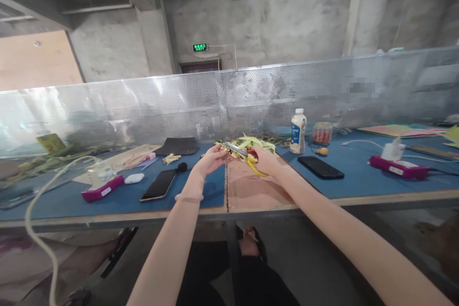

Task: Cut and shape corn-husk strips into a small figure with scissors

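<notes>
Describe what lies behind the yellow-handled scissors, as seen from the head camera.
Behind the scissors lies a heap of pale green strips. The right hand hides part of the view, so whatever it covers cannot be seen.

Soft, greyish light fills the room, with pale glare streaking the left of the metal screen [236, 98]. The exit sign [200, 48] glows green against the dull wall [304, 19]. Under the table [143, 214], the floor [315, 253] is dim. A faint shadow lies on the board [251, 196] below the right hand [263, 160]. Fine detail smears, pixelated patches blot the screen, and the edges stretch.
</notes>
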Tool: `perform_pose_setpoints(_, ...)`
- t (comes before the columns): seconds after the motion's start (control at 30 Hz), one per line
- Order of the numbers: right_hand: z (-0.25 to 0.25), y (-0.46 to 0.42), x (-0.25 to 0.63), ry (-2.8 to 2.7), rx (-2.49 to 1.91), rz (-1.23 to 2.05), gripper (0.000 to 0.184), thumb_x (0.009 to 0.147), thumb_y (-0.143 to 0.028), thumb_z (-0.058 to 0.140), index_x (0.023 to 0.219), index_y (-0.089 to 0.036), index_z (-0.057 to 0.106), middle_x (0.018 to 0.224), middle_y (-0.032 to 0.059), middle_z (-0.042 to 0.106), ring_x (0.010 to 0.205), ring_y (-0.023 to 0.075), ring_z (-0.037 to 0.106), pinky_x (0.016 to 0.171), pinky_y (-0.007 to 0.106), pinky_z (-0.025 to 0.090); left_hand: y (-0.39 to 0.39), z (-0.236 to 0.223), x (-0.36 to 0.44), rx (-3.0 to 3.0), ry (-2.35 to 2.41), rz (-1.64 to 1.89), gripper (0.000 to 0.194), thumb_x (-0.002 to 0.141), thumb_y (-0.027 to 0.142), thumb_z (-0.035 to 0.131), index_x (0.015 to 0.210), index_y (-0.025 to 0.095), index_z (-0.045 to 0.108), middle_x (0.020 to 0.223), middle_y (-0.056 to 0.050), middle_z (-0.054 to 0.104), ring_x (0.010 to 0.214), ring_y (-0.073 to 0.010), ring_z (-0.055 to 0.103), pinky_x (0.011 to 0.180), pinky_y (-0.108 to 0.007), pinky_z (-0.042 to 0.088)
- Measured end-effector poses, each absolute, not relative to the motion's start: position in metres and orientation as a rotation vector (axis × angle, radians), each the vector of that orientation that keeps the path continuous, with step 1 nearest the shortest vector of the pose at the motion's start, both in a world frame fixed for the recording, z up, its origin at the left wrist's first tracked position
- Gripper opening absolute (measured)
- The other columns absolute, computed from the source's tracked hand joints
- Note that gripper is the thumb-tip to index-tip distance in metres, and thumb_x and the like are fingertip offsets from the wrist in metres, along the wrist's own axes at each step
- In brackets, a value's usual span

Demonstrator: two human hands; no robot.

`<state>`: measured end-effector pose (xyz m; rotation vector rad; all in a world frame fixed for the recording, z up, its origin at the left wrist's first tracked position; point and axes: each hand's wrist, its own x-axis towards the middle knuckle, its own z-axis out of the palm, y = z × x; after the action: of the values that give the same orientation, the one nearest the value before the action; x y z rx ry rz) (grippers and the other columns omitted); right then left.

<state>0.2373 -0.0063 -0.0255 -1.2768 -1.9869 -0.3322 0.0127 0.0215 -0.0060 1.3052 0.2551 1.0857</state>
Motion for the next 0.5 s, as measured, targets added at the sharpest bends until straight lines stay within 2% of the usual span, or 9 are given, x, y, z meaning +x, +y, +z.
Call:
perform_pose_setpoints(0.17,-0.024,-0.005,0.237,-1.824,-1.408,-0.319,0.035,0.079,-0.038,0.053,0.107,-0.019,0.049,0.100,0.0077,0.064,0.085,0.0227,0.060,0.067,0.029,0.041,0.025,-0.007,0.013,1.311,0.284,1.116,0.021,0.067,0.010,0.072,0.085,0.013,0.062,0.082,-0.002,0.065,0.070,-0.0129,0.062,0.076,-0.036,0.052)
perform_pose_setpoints(0.33,-0.027,0.005,0.242,-1.674,-1.609,-0.299,0.035,0.082,-0.042,0.048,0.107,-0.017,0.048,0.102,0.0114,0.063,0.090,0.0251,0.061,0.069,0.031,0.042,0.031,-0.009,0.012,1.328,0.327,1.130,0.007,0.079,0.012,0.061,0.086,0.011,0.061,0.083,-0.001,0.064,0.073,-0.0129,0.061,0.072,-0.034,0.052)
perform_pose_setpoints(0.5,-0.033,0.017,0.251,-1.688,-1.763,-0.242,0.038,0.082,-0.046,0.050,0.104,-0.015,0.052,0.100,0.0145,0.062,0.092,0.0255,0.060,0.073,0.033,0.044,0.035,-0.010,0.012,1.352,0.349,1.127,0.008,0.082,0.016,0.059,0.088,0.011,0.061,0.090,-0.003,0.064,0.080,-0.0146,0.062,0.073,-0.034,0.052)
